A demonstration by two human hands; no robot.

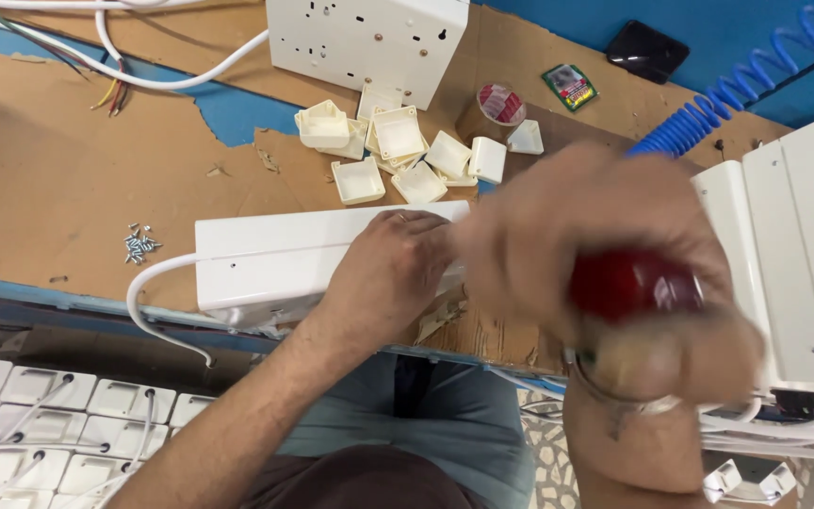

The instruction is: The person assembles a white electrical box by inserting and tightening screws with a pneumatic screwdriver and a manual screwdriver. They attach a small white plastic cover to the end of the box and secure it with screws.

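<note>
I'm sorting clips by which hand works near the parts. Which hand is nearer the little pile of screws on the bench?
Left. The left hand rests on the white box beside the screws; the right hand, gripping a red handle, is farther off.

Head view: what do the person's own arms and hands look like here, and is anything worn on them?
Both forearms are bare, with no sleeves or gloves. The left hand shows nothing worn that can be made out. The right hand is motion-blurred; a thin metal bangle circles its wrist.
</note>
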